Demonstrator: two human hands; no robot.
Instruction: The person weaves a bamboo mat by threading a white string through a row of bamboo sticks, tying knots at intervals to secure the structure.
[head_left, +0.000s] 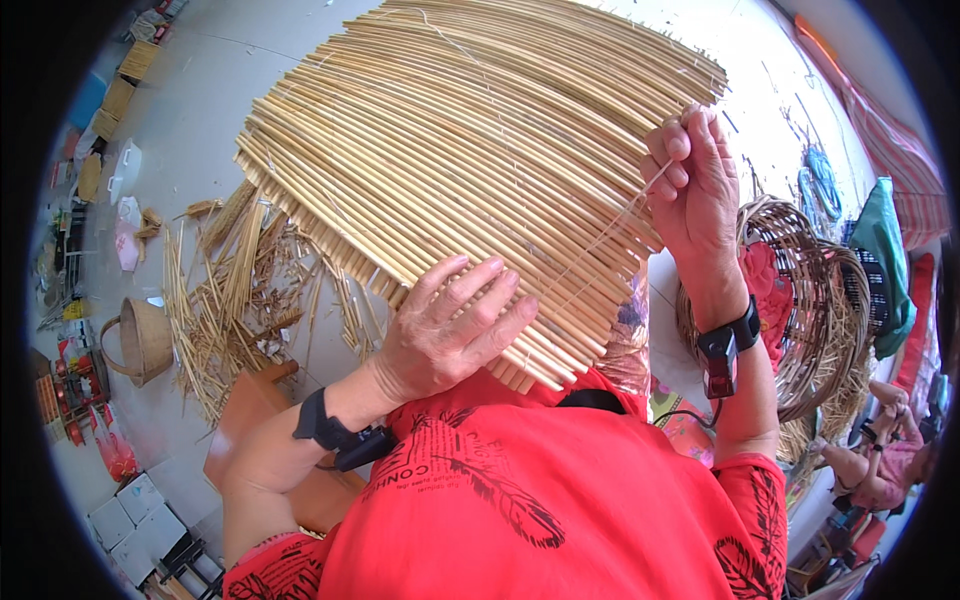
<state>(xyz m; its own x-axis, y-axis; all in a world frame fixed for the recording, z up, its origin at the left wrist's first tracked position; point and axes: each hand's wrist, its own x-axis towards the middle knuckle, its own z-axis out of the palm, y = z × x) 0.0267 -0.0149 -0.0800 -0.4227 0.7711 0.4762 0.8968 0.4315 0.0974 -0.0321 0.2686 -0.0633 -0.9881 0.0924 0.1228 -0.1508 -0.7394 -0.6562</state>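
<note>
A mat of straw-coloured stalks (430, 150), laid side by side and stitched across with thin thread, slopes up from my lap. My left hand (445, 325) lies on its near edge, fingers stretched out over the stalk ends; the thumb is hidden. Beside the mat's right edge, my right hand (695, 190) is raised and closed in a pinch on a white thread (610, 228). That thread runs slanting down from the fingers to the stalks near my left hand. Whether a needle is in the pinch cannot be made out.
Loose stalks and straw (245, 290) are heaped on the floor at left, near a small handled basket (145, 340). At right stands a large wicker basket (815, 290) with straw and red cloth. An orange stool-like piece (245, 420) is by my left arm. Another person (885, 450) sits at far right.
</note>
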